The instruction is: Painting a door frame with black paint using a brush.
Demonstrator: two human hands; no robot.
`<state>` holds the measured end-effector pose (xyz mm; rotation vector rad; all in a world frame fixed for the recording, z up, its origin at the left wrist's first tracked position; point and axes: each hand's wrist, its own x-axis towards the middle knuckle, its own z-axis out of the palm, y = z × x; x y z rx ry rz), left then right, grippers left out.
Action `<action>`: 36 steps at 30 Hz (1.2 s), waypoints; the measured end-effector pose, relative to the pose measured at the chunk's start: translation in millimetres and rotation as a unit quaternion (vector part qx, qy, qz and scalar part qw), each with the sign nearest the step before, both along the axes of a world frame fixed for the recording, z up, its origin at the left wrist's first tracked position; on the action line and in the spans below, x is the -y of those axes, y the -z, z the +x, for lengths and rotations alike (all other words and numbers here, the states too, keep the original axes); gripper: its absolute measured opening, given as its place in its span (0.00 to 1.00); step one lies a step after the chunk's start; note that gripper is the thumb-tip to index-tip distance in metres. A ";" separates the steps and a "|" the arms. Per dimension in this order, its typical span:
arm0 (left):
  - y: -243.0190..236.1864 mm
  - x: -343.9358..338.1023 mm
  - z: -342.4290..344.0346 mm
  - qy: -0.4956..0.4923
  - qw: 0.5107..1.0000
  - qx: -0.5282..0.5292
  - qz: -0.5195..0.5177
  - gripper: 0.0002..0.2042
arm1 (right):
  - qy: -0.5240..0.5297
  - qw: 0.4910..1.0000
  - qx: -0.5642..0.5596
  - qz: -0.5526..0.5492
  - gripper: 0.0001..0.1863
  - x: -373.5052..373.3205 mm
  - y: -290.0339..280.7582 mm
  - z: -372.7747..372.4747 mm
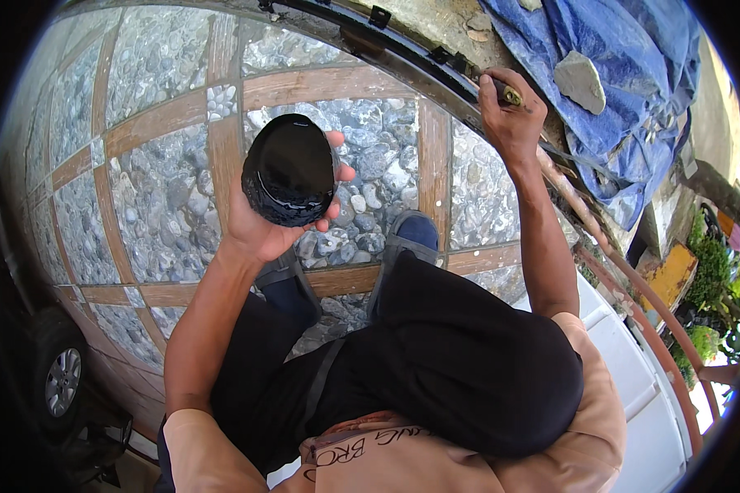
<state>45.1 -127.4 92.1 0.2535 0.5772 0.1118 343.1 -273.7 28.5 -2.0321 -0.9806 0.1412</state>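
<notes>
You've got your L hand point(259, 237) curled round a glossy black, round-mouthed container point(278, 212), prob. a cut-down cup, fingertips showing past its R side; it's held up over the grey pebble-patterned floor point(164, 193) w/ brown wood-look strips, L of centre. Inside is shiny black liquid point(294, 154), most likely paint. Your R hand point(514, 119) is out at upper R, fingers in a narrow grip on a short yellowish-and-dark tool point(511, 96), prob. a paintbrush; its working end is hidden, so can't tell if bristles touch anything. Just beside that hand runs the long dark bar point(415, 59) w/ small black brackets, prob. metal, along the top of view, floor on one side & crumpled blue tarp point(637, 57) w/ a pale grey stone chunk point(580, 82) on the other. Step in hand looks like coating the bar, R hand at the work & L hand carrying the supply well apart from it. Next move calls for a light, even stroke along the bar, esp. round brackets, w/ the container kept level b/c a tilt could spill on the floor. If the tool's dry, bring container & tool together for a reload, wiping off excess ASAP.
</notes>
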 end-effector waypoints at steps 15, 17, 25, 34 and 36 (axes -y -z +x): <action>7.3 0.6 -1.2 0.017 0.999 0.022 -0.033 0.40 | 0.001 0.994 0.100 0.043 0.08 -6.7 54.5 -29.1; 7.6 0.8 -0.9 0.019 0.999 0.021 -0.038 0.40 | 0.022 0.995 0.093 0.041 0.08 -6.0 53.7 -28.7; 10.6 1.4 -2.7 0.023 0.999 0.036 -0.030 0.41 | 0.036 0.995 0.084 0.050 0.07 -10.8 49.3 -29.6; 5.3 5.8 0.1 0.024 0.999 0.024 -0.009 0.40 | 0.045 0.995 0.063 0.058 0.07 -11.3 47.6 -31.4; 6.7 5.0 1.0 0.029 0.999 0.032 -0.015 0.41 | 0.050 0.995 0.062 0.058 0.07 -9.7 47.8 -30.5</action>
